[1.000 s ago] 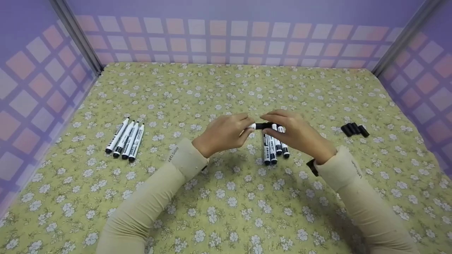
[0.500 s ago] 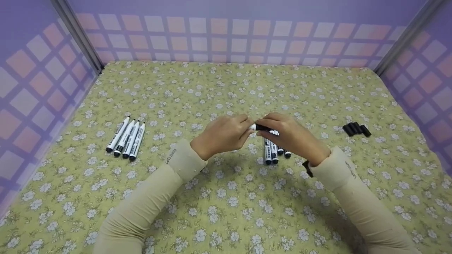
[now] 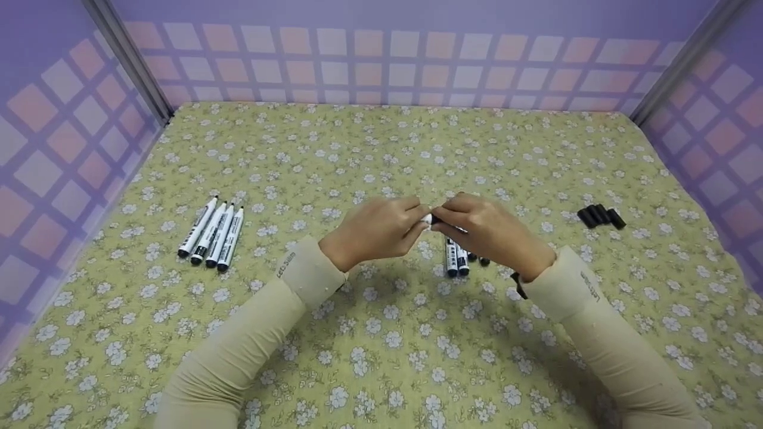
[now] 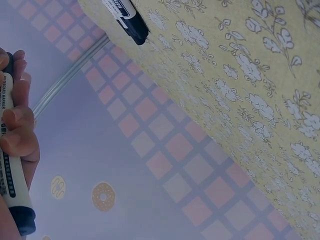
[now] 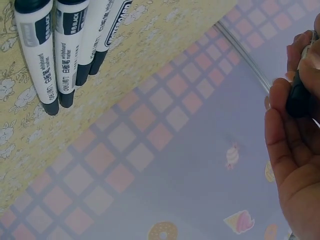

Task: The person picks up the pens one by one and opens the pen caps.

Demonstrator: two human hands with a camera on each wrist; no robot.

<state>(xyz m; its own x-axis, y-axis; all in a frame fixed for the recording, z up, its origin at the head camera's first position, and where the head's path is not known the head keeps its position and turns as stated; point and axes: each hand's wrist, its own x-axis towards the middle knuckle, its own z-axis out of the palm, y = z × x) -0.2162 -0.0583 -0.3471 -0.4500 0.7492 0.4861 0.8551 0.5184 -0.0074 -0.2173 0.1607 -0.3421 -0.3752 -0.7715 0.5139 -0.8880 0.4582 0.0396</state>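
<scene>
My left hand [image 3: 381, 229] grips the white barrel of a whiteboard marker [image 4: 9, 170], which has a black end plug and dark print. Held above the table, the marker points towards my right hand [image 3: 492, 232]. The fingers and thumb of that hand pinch the black cap [image 5: 300, 97] at the marker's other end. From the head view only a short white and black stretch shows between the two hands. Several capped markers [image 3: 453, 256] lie on the cloth below my right hand, partly hidden by it; the right wrist view shows them side by side.
On the left, several uncapped white markers [image 3: 211, 235] lie in a row with black tips pointing away. Several loose black caps [image 3: 602, 216] sit together at the right. A flowered yellow cloth [image 3: 369, 333] covers the table, and purple checked panels [image 3: 381, 59] enclose its back and sides.
My right hand has shifted left along the marker, closer to my left hand, and its fingers now cover most of the black cap. My left hand has stayed nearly in place.
</scene>
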